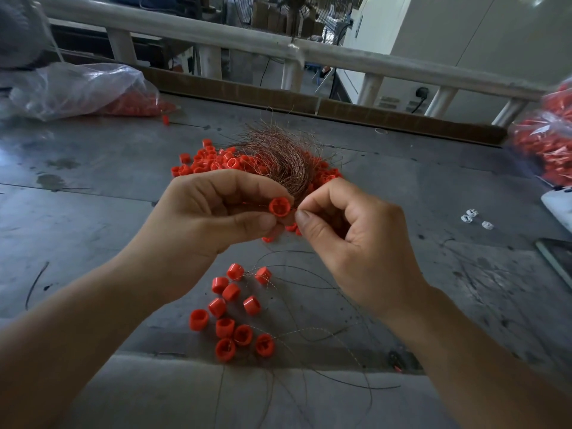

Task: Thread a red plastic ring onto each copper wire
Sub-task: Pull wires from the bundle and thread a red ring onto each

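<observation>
My left hand (213, 209) pinches a red plastic ring (280, 207) between thumb and fingers, its open face toward me. My right hand (349, 239) is pinched shut right beside the ring, thumb and forefinger holding a thin copper wire end at the ring's right edge. Behind both hands lies a bundle of copper wires (278, 153) on top of a heap of loose red rings (213, 161). Near me on the table sit several red rings with wires through them (235, 314), their wires trailing right and toward me.
A grey metal table (93, 212) carries everything. A clear bag of red rings (86, 91) lies at the far left, another bag (548, 140) at the far right. Small white parts (470, 216) and a flat dark object (557, 261) sit at the right. A railing (309, 54) runs behind.
</observation>
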The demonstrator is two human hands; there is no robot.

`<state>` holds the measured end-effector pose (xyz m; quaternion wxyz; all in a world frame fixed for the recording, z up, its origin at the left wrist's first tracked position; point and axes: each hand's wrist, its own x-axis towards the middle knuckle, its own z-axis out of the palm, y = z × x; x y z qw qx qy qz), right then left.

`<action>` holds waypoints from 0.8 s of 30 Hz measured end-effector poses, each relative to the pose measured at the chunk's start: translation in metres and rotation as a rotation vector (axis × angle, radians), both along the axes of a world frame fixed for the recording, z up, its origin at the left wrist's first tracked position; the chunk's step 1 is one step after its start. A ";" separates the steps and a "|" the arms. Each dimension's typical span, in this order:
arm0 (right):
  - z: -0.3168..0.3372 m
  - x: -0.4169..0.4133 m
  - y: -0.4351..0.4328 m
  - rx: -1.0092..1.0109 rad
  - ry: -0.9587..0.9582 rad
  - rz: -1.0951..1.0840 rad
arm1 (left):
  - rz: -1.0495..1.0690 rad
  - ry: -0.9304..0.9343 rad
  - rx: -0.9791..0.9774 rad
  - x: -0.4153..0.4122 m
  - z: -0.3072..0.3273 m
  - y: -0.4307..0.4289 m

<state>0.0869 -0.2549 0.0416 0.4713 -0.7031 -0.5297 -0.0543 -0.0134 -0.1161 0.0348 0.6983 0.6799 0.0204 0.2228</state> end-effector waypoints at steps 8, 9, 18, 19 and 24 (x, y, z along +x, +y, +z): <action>-0.001 0.001 0.000 0.000 0.007 -0.018 | -0.015 -0.009 -0.057 -0.001 0.000 0.000; -0.001 0.001 0.000 0.000 0.006 -0.018 | -0.022 -0.013 -0.054 -0.001 0.000 0.000; 0.007 0.001 -0.003 0.006 0.174 0.051 | -0.075 -0.023 -0.173 -0.001 0.003 0.000; 0.007 0.001 -0.003 0.009 0.237 0.082 | -0.087 -0.030 -0.187 -0.001 0.003 0.000; 0.008 0.001 -0.003 -0.008 0.413 0.127 | -0.155 -0.046 -0.230 -0.003 0.003 -0.001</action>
